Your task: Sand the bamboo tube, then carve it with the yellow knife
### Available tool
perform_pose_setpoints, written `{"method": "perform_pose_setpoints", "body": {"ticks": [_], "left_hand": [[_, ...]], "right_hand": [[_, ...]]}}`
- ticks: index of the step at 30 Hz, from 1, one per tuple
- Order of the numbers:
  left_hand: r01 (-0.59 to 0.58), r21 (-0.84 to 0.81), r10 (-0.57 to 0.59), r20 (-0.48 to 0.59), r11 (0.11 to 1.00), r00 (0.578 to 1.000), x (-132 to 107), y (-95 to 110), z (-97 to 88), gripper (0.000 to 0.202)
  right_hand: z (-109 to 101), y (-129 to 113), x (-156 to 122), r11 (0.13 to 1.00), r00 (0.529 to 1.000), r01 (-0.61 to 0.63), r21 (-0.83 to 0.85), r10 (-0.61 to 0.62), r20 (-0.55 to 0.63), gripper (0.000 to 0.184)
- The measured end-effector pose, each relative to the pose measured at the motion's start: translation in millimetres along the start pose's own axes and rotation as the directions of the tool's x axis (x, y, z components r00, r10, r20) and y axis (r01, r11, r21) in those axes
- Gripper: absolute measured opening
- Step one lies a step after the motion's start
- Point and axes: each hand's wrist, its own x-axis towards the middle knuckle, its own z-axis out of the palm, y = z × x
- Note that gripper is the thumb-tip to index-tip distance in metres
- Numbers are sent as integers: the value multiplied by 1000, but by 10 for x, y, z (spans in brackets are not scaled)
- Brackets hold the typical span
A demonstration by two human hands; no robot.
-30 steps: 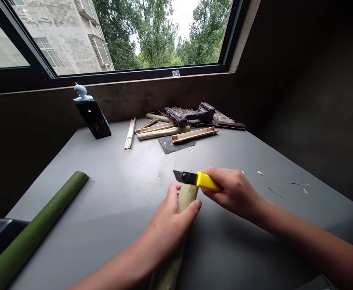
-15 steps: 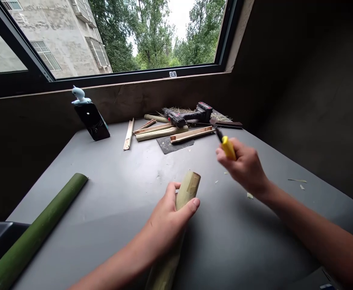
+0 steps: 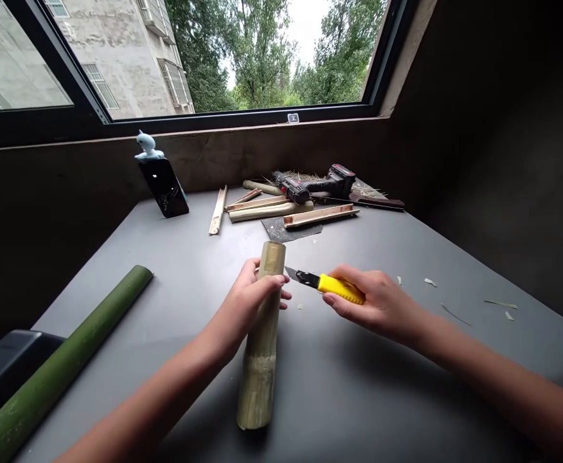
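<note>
Head view, my bamboo section (image 3: 261, 347) running lower centre up toward the window, left hand (image 3: 245, 302) curled around its upper end, right hand (image 3: 380, 302) closed on a yellow utility knife (image 3: 340, 289), blade pointing left, just beside the bamboo

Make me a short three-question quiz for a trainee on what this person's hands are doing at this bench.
1. Which hand grips the pale bamboo section?
2. True or false: the right hand holds a cordless drill.
3. Fill in the blank: the small white figurine sits on top of the ____.

Key:
1. The left hand.
2. False: it holds a yellow utility knife.
3. The phone.
</note>
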Motion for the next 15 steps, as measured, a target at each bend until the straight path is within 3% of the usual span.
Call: {"method": "perform_pose_setpoints", "body": {"ticks": [5,15], "left_hand": [[-16,-28,16,5,999,1000,-45,26,32,33],[52,22,-51,-47,998,998,-15,22,28,40]], "right_hand": [[12,41,10,999,999,38,38,-36,-36,15],[88,219,18,961,963,269,68,-268,-29,38]]}}
